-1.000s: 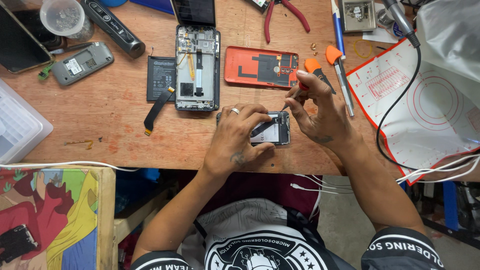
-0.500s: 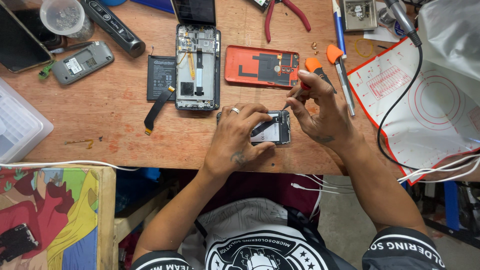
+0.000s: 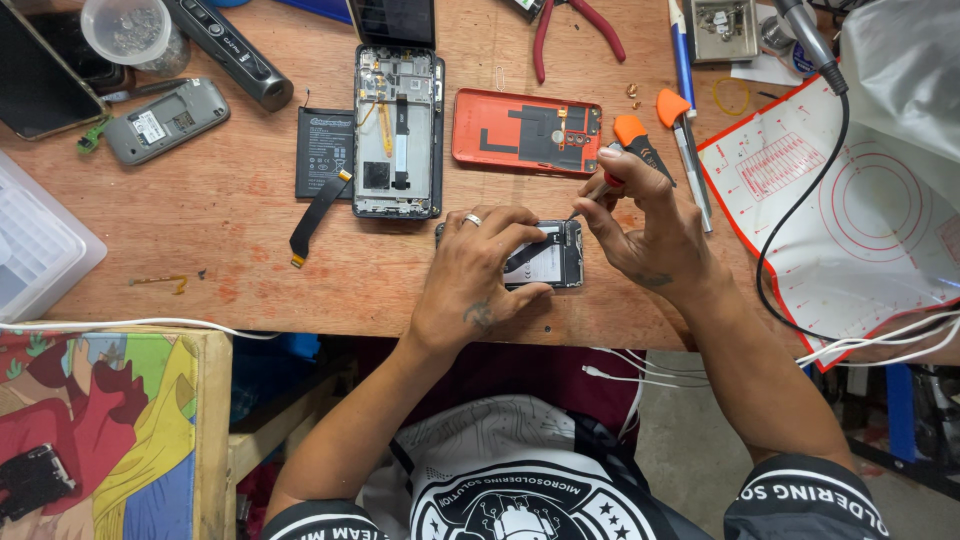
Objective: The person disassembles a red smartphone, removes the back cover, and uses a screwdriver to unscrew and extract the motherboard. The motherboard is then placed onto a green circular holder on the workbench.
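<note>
My left hand (image 3: 480, 275) presses down on a small dark phone part (image 3: 550, 260) lying on the wooden bench (image 3: 250, 250). My right hand (image 3: 645, 230) grips an orange-handled screwdriver (image 3: 622, 150), its tip down at the part's upper right corner. Just beyond lie an opened phone frame (image 3: 398, 130) with its insides showing and an orange back cover (image 3: 525, 130). A black battery (image 3: 322, 150) and a black flex cable (image 3: 315, 212) rest left of the frame.
A second orange-handled tool (image 3: 680, 140), red-handled pliers (image 3: 570, 25) and a blue pen (image 3: 682, 50) lie at the back. A white silicone mat (image 3: 850, 200) with a black cable covers the right. A grey handset (image 3: 165, 120), plastic cup (image 3: 130, 30) and clear tray (image 3: 35, 240) sit left.
My right hand has shifted slightly left and down with the screwdriver, bringing its tip onto the part. My left hand keeps holding the part in place.
</note>
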